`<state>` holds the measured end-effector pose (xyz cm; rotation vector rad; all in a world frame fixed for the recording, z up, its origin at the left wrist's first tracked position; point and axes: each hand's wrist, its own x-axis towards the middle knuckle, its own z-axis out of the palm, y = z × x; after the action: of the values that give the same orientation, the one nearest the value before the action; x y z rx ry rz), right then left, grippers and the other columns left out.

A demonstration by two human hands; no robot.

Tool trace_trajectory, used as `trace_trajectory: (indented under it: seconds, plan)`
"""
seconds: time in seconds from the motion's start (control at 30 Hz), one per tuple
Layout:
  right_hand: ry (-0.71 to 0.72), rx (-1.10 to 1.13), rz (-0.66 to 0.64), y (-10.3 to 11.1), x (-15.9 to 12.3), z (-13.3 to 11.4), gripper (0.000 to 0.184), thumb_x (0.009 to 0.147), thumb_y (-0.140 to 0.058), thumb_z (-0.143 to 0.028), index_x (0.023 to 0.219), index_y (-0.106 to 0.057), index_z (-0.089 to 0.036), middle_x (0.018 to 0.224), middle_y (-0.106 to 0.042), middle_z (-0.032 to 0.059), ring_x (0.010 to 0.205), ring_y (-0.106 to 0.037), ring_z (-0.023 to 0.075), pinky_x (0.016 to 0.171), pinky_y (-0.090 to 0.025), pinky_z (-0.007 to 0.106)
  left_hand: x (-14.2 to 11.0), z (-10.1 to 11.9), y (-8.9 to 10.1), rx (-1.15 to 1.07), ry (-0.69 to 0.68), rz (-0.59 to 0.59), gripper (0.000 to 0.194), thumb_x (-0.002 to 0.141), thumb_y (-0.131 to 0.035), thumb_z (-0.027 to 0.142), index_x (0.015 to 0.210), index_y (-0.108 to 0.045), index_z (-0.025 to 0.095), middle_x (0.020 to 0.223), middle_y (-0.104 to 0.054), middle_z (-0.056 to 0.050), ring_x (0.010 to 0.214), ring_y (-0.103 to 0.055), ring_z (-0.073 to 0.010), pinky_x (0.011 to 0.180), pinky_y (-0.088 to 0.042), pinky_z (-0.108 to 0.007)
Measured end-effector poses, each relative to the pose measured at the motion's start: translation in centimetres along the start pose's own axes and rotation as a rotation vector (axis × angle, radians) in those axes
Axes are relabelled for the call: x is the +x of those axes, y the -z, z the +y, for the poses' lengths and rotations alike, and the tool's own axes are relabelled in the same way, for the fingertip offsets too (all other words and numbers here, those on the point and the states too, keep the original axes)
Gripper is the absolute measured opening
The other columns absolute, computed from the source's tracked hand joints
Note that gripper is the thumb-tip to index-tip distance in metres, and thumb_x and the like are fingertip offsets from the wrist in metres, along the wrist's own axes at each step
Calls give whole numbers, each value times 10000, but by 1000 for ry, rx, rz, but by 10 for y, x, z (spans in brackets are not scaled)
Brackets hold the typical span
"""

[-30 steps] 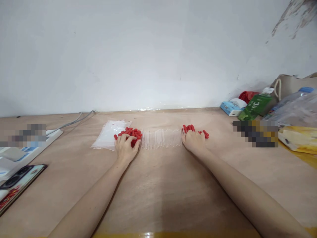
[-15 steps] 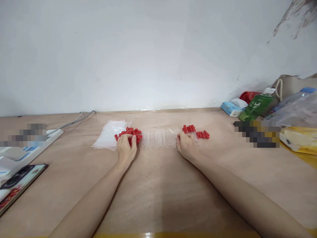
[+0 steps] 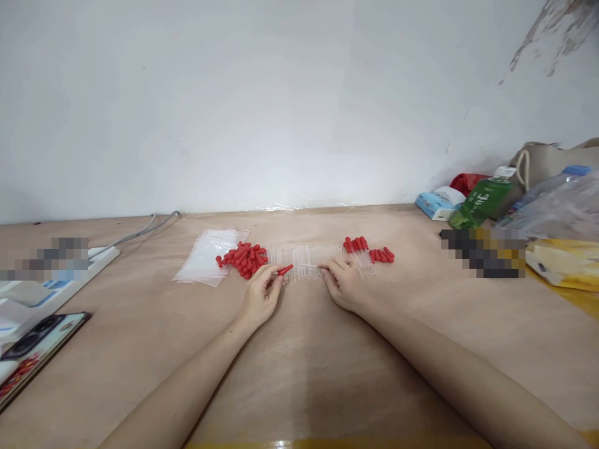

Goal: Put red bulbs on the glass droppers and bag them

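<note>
My left hand (image 3: 262, 292) is closed in a pinch on a red rubber dropper bulb (image 3: 286, 269), which points to the right. Across from it, my right hand (image 3: 340, 282) pinches a thin clear dropper tube (image 3: 309, 266), its free end facing the bulb with a gap between them. Behind both hands lies a row of clear tubes (image 3: 304, 254). A heap of loose red bulbs (image 3: 246, 257) is just beyond my left hand. To the right of my right hand, several tubes with red bulbs on them (image 3: 356, 244) lie together, and a few more red bulbs (image 3: 382, 254) sit beside those.
Clear plastic bags (image 3: 201, 257) lie left of the bulb heap. Farther left are a white power strip (image 3: 100, 259) with a grey cable and a phone (image 3: 44, 349). A blue tissue pack (image 3: 435, 204), a green bottle (image 3: 482, 201) and a yellow package (image 3: 561, 265) stand at the right.
My left hand has come from the heap toward the middle, now with a red bulb. The tube in my right hand has swung from slanting upward to lying level, pointing left.
</note>
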<state>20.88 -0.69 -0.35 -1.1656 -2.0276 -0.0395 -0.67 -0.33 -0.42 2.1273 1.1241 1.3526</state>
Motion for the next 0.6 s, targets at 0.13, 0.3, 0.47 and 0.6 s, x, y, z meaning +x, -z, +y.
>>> trace_trajectory:
  seconds: [0.13,0.3,0.47,0.6]
  plan:
    - [-1,19,-14,-1,1,-4,222,884,-343,-225,923,-559,-189,844,-612,34,750,-530,134,799,-274,326,0,0,-2,-36,-22,-7,216,832,-443,200,1017,-553,182,970,-533,-61,762,-616,-126,721,-523,-278]
    - [13,41,-46,-3,2,-7,219,878,-349,-221,914,-562,-188,837,-626,32,718,-535,129,782,-266,325,0,1,-2,-70,-27,-17,221,836,-448,223,1028,-552,185,997,-524,-65,779,-609,-128,732,-525,-290]
    - [48,133,-103,-4,-1,-11,197,870,-382,-240,918,-565,-186,806,-630,22,662,-526,112,743,-267,308,1,0,-1,79,-38,0,202,796,-543,258,975,-609,189,878,-552,-42,655,-547,-105,570,-478,-227]
    - [66,199,-147,-5,-1,-11,188,871,-404,-262,894,-578,-194,784,-631,4,644,-521,101,723,-262,296,1,-3,1,92,-89,4,147,799,-551,249,905,-634,190,790,-546,-25,679,-529,-117,570,-443,-228]
